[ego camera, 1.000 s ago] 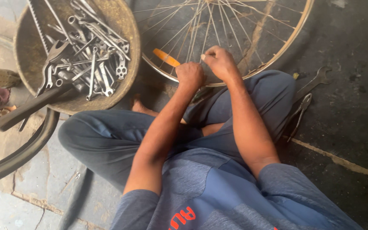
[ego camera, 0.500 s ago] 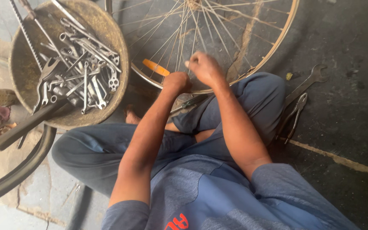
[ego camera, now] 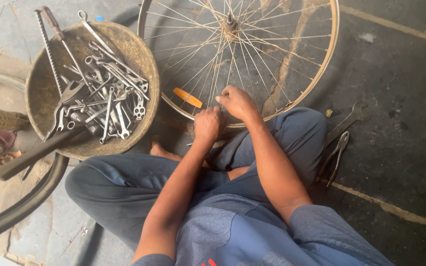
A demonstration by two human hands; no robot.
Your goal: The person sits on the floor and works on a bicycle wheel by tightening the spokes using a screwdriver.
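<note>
We are sitting cross-legged on the concrete floor [ego camera: 395, 98], working at the near edge of a bare bicycle wheel [ego camera: 292, 29] that is lying flat in front of our knees. Compared with a second ago, the view is taking in more of the wheel: the hub [ego camera: 230, 20] and the full fan of spokes are now showing, where before only the near arc of the rim was in sight. Our hands are staying at almost the same spot on the rim, just to the right of the orange reflector [ego camera: 188, 97], so the work is still centring on that one patch of spokes. The left hand [ego camera: 209, 123] is curled closed just inside the rim, and we cannot tell what, if anything, it is gripping. The right hand [ego camera: 236, 102] is bending over the rim with its fingertips pinching at a spoke; whether a small tool is in that pinch is hidden. The two hands are nearly touching each other. To our left, the rusty round pan [ego camera: 146, 69] full of spanners is sitting just beside the wheel, with a hacksaw blade [ego camera: 45, 47] sticking up out of it, and a black tyre [ego camera: 23, 204] is curving past our left knee. To our right, pliers [ego camera: 335, 155] and a wrench [ego camera: 350, 119] are lying untouched on the floor.
</note>
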